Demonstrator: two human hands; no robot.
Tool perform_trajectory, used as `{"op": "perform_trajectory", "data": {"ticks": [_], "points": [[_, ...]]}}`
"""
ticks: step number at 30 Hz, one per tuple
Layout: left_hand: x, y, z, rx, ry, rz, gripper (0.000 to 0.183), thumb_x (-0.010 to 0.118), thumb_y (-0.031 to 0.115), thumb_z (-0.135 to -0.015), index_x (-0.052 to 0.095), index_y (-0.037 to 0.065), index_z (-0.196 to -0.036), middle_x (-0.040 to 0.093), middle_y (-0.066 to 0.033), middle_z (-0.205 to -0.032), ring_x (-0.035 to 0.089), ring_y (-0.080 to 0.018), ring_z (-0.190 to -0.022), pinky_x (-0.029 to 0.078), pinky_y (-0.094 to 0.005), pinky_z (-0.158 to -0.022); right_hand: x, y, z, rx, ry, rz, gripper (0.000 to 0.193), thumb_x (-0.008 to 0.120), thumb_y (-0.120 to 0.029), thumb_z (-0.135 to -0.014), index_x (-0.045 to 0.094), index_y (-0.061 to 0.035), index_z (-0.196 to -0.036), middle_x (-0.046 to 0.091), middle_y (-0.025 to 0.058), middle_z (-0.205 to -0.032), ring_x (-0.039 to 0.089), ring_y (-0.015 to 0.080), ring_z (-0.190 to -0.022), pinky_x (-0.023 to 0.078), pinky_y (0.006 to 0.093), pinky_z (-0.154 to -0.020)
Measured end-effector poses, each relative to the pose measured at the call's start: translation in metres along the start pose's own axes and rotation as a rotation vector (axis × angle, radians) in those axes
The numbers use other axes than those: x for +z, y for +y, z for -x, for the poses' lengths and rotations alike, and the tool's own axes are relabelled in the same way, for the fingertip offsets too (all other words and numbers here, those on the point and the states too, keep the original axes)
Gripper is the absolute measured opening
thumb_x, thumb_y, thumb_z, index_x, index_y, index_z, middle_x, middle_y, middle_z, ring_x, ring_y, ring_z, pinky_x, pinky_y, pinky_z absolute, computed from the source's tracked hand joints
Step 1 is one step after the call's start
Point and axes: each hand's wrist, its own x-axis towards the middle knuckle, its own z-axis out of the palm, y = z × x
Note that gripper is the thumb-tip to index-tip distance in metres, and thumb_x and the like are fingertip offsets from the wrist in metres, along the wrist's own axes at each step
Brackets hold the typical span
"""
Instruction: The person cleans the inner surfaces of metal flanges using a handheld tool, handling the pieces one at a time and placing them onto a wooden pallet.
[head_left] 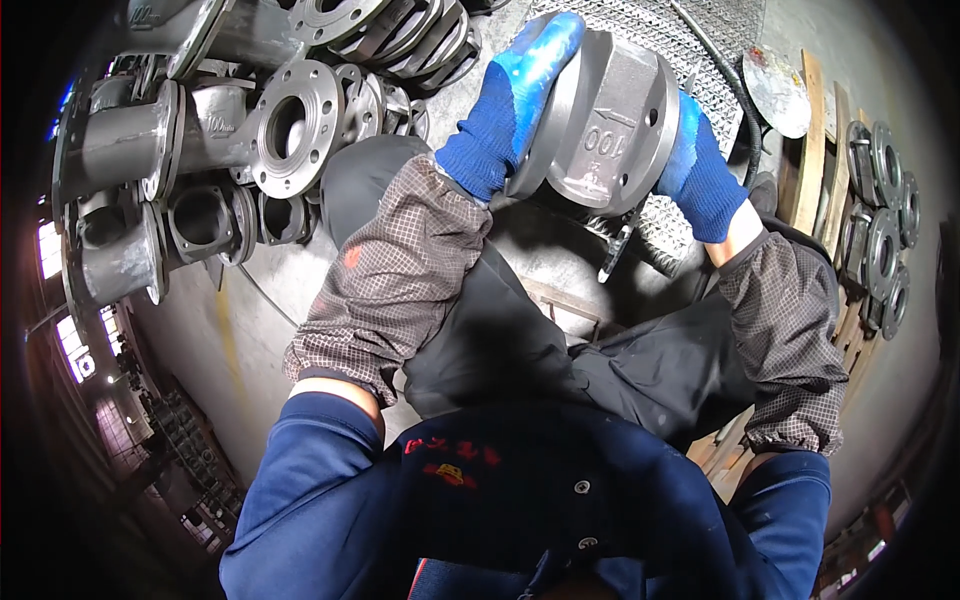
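Between my two gloved hands is a grey cast-metal flanged valve body, with a raised arrow and raised figures on its side. My left hand, in a blue coated glove, grips the left flange from its outer side, the thumb along the top. On the opposite side my right hand is closed on the right flange; its fingers are mostly hidden behind the metal. Beneath the valve body lies a textured metal plate. A thin pen-like tool with a pale tip shows just below the right flange.
Stacked grey flanged pipe castings crowd the left side. At the right, several flanged castings rest on a wooden pallet. A black hose runs beside a paint-stained round disc. My bent legs frame the concrete floor.
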Motion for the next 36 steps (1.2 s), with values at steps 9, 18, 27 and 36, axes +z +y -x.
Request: {"op": "perform_trajectory", "data": {"ticks": [9, 18, 27, 36], "points": [[0.001, 0.031, -0.008, -0.634, 0.101, 0.542, 0.049, 0.043, 0.024, -0.098, 0.032, -0.001, -0.139, 0.042, -0.0193, -0.137, 0.044, -0.025, -0.125, 0.035, -0.0345, -0.106, -0.006, -0.016, -0.008, 0.021, -0.087, 0.171, 0.067, 0.08, -0.013, -0.054, 0.054, 0.0021, -0.113, 0.063, 0.0134, -0.097, 0.059, 0.0174, -0.086, 0.049, 0.0318, -0.08], [-0.015, 0.01, -0.004, -0.653, 0.128, 0.608, 0.054, 0.055, 0.027, -0.092, 0.039, 0.001, -0.136, 0.042, -0.0177, -0.138, 0.043, -0.0284, -0.126, 0.035, -0.0373, -0.106, 0.001, 0.006, -0.007, -0.277, 0.067, 0.262, 0.053, 0.073, -0.019, -0.069, 0.052, 0.0007, -0.114, 0.062, 0.0122, -0.099, 0.061, 0.0219, -0.087, 0.049, 0.0341, -0.079], [-0.004, 0.006, -0.003, 0.223, -0.265, -0.041, 0.054, 0.056, 0.001, -0.086, 0.038, 0.002, -0.137, 0.041, -0.0184, -0.139, 0.041, -0.0289, -0.129, 0.036, -0.0387, -0.106, -0.009, 0.001, 0.028, -0.041, 0.06, 0.274, 0.043, 0.061, -0.003, -0.078, 0.05, -0.0012, -0.12, 0.06, 0.0123, -0.1, 0.061, 0.0228, -0.088, 0.049, 0.0324, -0.081], [0.058, 0.056, -0.018, -0.573, -0.268, 0.034, 0.066, 0.07, 0.032, -0.08, 0.04, -0.002, -0.127, 0.054, -0.0138, -0.114, 0.056, -0.0205, -0.102, 0.047, -0.0312, -0.087, -0.059, 0.013, 0.049, 0.645, 0.236, -0.523, 0.038, 0.046, -0.038, -0.096, 0.06, -0.0053, -0.109, 0.063, 0.0044, -0.086, 0.058, 0.0102, -0.069, 0.046, 0.0212, -0.062]]}}
